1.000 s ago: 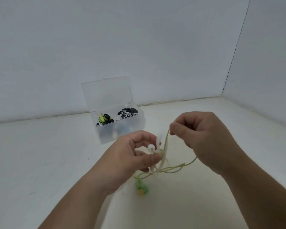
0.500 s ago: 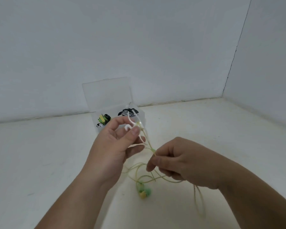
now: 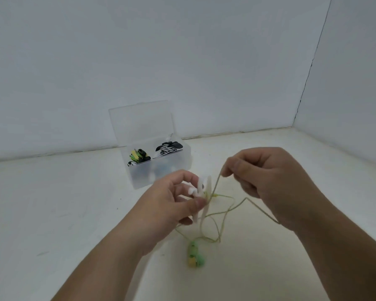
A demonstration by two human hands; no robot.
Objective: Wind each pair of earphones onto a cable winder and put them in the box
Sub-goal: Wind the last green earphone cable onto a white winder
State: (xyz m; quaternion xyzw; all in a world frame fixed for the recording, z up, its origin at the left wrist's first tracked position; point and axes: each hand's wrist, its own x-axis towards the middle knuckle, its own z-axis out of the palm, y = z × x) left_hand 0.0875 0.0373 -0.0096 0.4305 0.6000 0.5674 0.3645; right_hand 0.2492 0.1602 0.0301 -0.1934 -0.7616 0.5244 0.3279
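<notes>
My left hand (image 3: 172,205) pinches a white cable winder (image 3: 205,195) between thumb and fingers, held upright over the table. My right hand (image 3: 267,183) pinches the pale green earphone cable (image 3: 230,210) just right of and above the winder, and the strand runs taut down to it. The rest of the cable hangs in loose loops below both hands. Its green and yellow earbuds (image 3: 195,256) dangle at the bottom. A clear plastic box (image 3: 182,161) with its lid up stands behind my left hand.
Inside the box lie a wound yellow-green and black pair (image 3: 138,156) on the left and a wound black and white pair (image 3: 169,147) on the right. White walls meet in a corner at the back right. The table is cream-white.
My right hand rose from below the winder up to its right, pulling the cable with it. My left hand dropped lower and turned the winder.
</notes>
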